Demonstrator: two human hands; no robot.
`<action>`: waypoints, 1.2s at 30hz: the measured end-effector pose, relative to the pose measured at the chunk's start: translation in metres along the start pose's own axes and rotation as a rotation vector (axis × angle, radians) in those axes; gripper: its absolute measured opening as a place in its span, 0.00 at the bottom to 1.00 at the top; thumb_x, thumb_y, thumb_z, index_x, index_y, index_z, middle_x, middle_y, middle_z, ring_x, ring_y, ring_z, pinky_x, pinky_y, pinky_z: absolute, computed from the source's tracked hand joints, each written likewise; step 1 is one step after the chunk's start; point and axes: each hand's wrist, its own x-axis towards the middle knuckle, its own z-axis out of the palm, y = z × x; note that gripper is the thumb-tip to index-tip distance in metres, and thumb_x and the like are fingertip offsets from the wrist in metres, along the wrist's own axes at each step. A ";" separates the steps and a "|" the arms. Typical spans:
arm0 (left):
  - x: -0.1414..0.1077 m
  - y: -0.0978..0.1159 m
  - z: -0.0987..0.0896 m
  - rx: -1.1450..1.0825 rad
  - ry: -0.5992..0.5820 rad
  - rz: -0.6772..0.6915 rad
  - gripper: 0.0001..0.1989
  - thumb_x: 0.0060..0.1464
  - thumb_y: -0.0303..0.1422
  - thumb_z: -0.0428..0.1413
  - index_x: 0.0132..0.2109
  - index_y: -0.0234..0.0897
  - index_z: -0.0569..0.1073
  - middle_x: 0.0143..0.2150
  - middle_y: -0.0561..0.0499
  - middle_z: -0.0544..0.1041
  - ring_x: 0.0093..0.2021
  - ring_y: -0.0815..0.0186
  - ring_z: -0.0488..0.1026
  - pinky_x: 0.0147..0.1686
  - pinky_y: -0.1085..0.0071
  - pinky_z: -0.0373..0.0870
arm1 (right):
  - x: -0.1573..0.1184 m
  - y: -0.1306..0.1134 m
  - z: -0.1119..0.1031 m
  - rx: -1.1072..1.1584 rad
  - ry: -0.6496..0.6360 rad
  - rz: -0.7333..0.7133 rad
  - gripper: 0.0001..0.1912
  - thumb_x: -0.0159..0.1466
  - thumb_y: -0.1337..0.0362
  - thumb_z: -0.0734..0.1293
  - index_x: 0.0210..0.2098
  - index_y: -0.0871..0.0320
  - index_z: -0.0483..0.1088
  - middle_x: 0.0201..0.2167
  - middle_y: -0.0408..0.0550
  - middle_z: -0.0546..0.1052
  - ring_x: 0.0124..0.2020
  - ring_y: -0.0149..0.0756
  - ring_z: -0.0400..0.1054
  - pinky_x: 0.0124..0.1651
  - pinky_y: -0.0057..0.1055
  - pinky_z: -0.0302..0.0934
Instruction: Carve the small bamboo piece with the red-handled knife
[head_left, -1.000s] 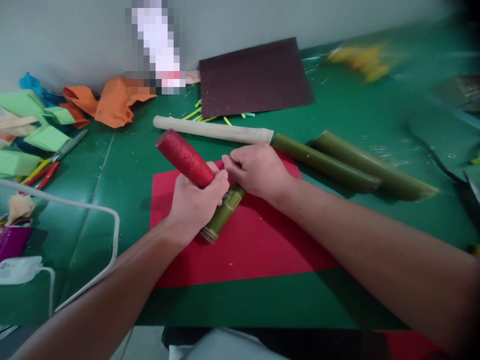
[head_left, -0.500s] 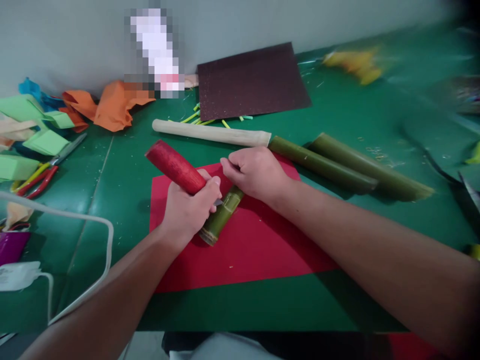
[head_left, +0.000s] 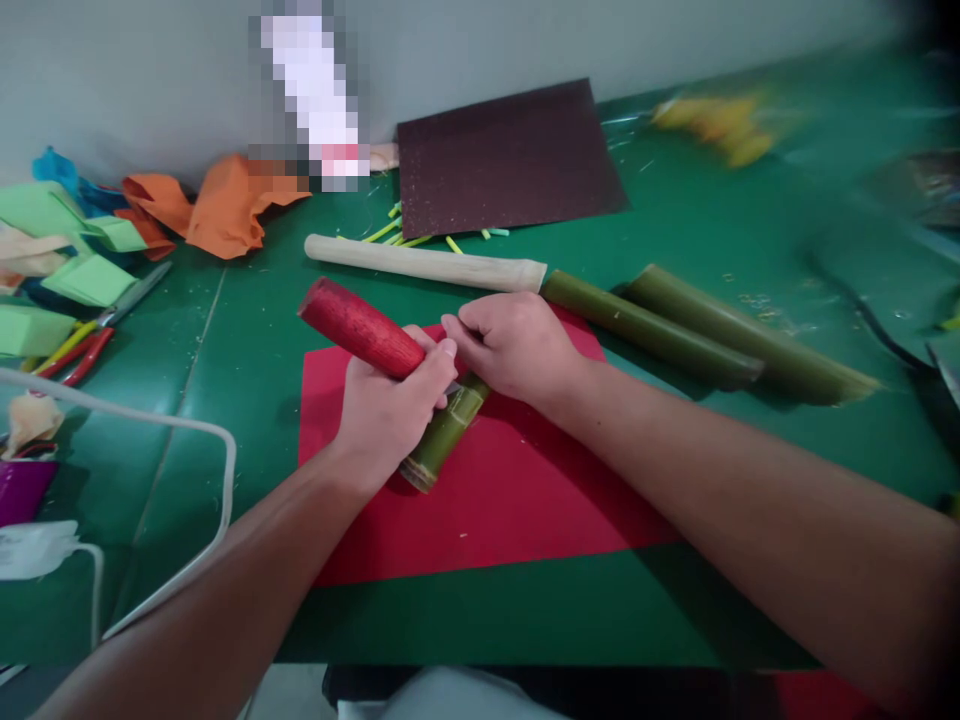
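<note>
My left hand (head_left: 394,400) is closed around the thick red wooden handle of a knife (head_left: 360,328). A bit of its metal blade shows at the thumb side, against the surface of a short green bamboo piece (head_left: 439,440). The bamboo lies slantwise on a red sheet (head_left: 547,500), and pale scraped marks show near its middle. My right hand (head_left: 517,345) is curled at the far end of the bamboo with its fingers closed, covering that end. My left fingers hide part of the blade and some of the bamboo.
Behind the hands lie a pale peeled stick (head_left: 420,264) and two green bamboo pieces (head_left: 652,325). A dark brown sheet (head_left: 510,160) is by the wall. Scissors (head_left: 94,340), orange paper (head_left: 225,210) and a white cable (head_left: 229,470) are on the left.
My left hand and the knife have slid slightly right and away from me along the bamboo, closer to my right hand. The right hand and the bamboo stay nearly in place.
</note>
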 end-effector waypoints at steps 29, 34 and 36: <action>0.000 -0.001 0.000 -0.044 -0.016 0.018 0.11 0.53 0.36 0.59 0.26 0.37 0.69 0.21 0.56 0.71 0.19 0.75 0.68 0.16 0.82 0.62 | 0.000 0.000 0.000 0.034 -0.001 0.008 0.23 0.67 0.59 0.58 0.17 0.56 0.51 0.17 0.40 0.55 0.21 0.27 0.44 0.29 0.32 0.40; 0.001 -0.003 0.001 -0.004 -0.051 0.019 0.12 0.53 0.37 0.58 0.26 0.37 0.68 0.20 0.57 0.69 0.17 0.76 0.65 0.15 0.82 0.61 | 0.000 0.002 0.001 0.053 0.018 0.007 0.23 0.67 0.59 0.58 0.17 0.56 0.49 0.16 0.39 0.54 0.21 0.27 0.43 0.29 0.33 0.39; 0.001 -0.003 0.001 0.010 -0.056 0.024 0.12 0.53 0.37 0.58 0.26 0.37 0.68 0.18 0.58 0.67 0.16 0.76 0.63 0.14 0.82 0.59 | 0.000 0.002 0.000 0.058 0.018 0.011 0.23 0.67 0.59 0.58 0.17 0.56 0.48 0.16 0.39 0.52 0.21 0.27 0.42 0.29 0.33 0.39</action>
